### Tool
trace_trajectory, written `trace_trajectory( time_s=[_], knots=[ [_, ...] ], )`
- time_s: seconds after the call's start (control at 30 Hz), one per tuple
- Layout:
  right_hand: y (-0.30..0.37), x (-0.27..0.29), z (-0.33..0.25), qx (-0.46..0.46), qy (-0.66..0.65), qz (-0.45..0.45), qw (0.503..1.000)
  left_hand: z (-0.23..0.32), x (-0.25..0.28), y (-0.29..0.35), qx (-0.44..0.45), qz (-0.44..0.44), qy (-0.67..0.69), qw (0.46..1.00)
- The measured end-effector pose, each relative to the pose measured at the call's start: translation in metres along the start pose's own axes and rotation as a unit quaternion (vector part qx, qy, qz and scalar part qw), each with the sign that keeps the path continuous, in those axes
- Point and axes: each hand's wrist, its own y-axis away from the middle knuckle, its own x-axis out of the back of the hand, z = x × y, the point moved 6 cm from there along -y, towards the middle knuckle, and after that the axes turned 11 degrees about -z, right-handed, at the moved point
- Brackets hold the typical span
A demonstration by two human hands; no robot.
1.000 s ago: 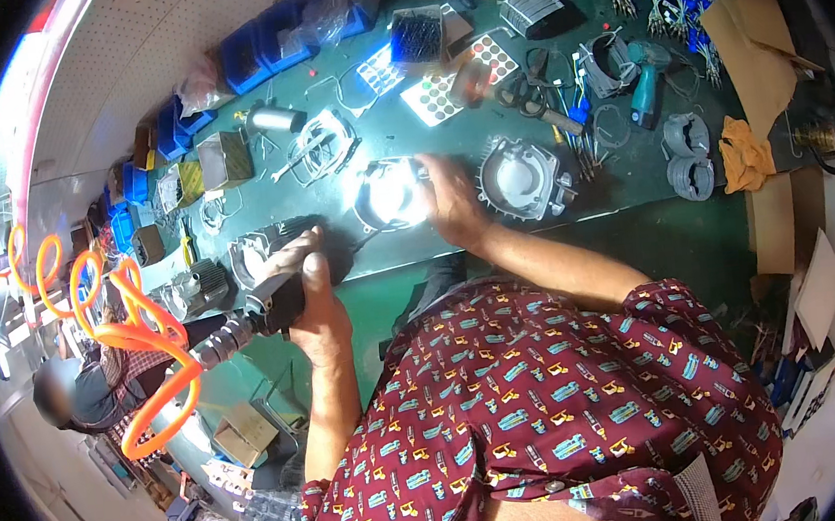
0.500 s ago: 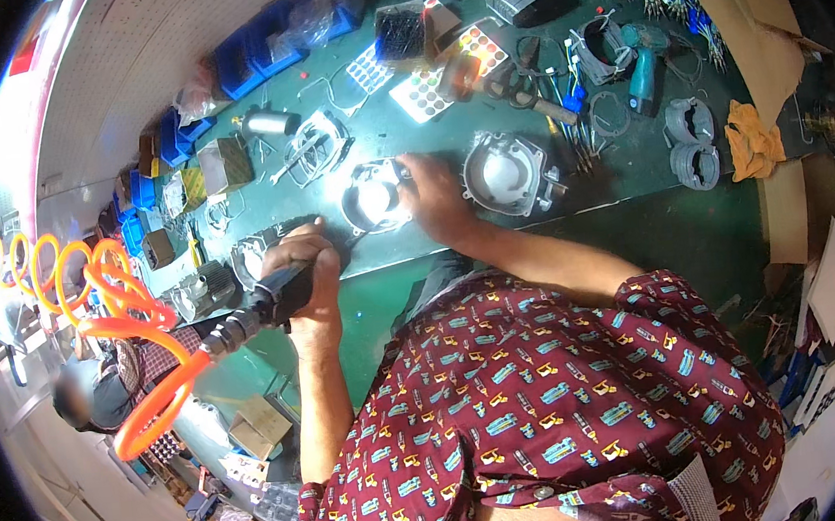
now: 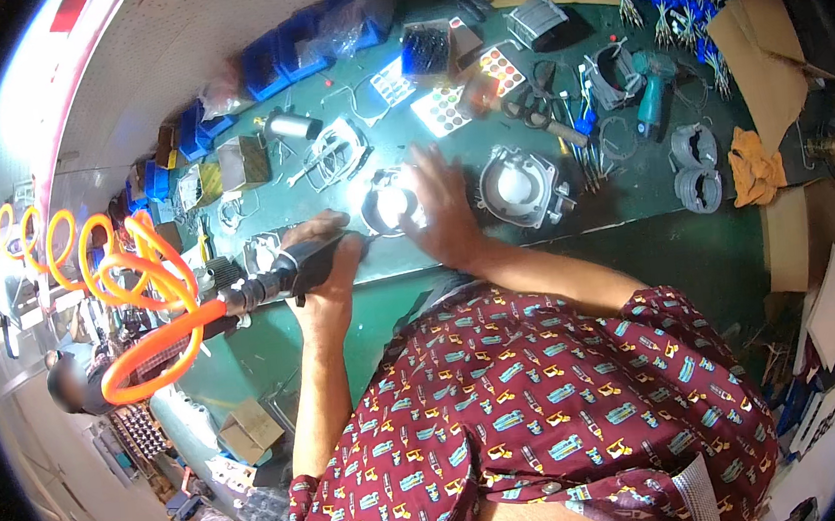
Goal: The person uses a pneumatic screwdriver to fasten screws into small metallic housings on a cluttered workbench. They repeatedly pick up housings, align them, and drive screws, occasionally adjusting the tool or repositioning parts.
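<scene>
My left hand (image 3: 336, 266) is wrapped round a black air blow gun (image 3: 309, 263), its tip beside the lower left edge of a round cast-metal housing (image 3: 369, 208). An orange coiled hose (image 3: 171, 331) is joined to the gun's rear by a metal coupling (image 3: 245, 296). Over the right rim of that housing, my right hand (image 3: 448, 212) has its fingers stretched out and apart, slightly blurred; whether they touch the rim I cannot tell. A second housing (image 3: 521, 186) lies to the right of this hand. Bright light whitens the inside of both housings.
Farther back on the green bench lie a metal bracket (image 3: 335, 154), a silver cylinder (image 3: 292, 126) and sticker sheets (image 3: 441, 111). A green power drill (image 3: 655, 97), ring parts (image 3: 696, 167) and an orange cloth (image 3: 756, 168) are at right. Another person (image 3: 97, 377) is at far left.
My right hand's fingers have gone from curled at the housing's rim to stretched out. The blow gun in my left hand has moved a little right, nearer the housing, and the hose has swung.
</scene>
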Motion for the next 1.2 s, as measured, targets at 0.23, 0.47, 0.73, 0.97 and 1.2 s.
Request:
trace_trajectory(
  time_s=[0.23,0.47,0.73,0.97,1.2],
  knots=[
    [-0.017,0.002,-0.06,0.089,-0.256,-0.212,0.939,0.009,-0.007,-0.004,0.058,-0.031,-0.006,0.998],
    [-0.025,0.016,-0.06,0.087,-0.307,-0.22,0.922,0.011,0.041,0.028,0.012,0.051,-0.034,0.998],
    [-0.02,0.013,-0.057,0.079,-0.34,-0.216,0.912,0.06,0.03,0.017,-0.052,-0.009,-0.293,0.955],
    [-0.008,0.007,-0.059,0.103,-0.275,-0.205,0.934,0.009,0.037,0.021,0.084,-0.009,0.056,0.995],
    [-0.015,0.018,-0.065,0.172,-0.234,-0.254,0.923,-0.005,0.038,0.023,0.061,0.057,0.114,0.99]
  ],
)
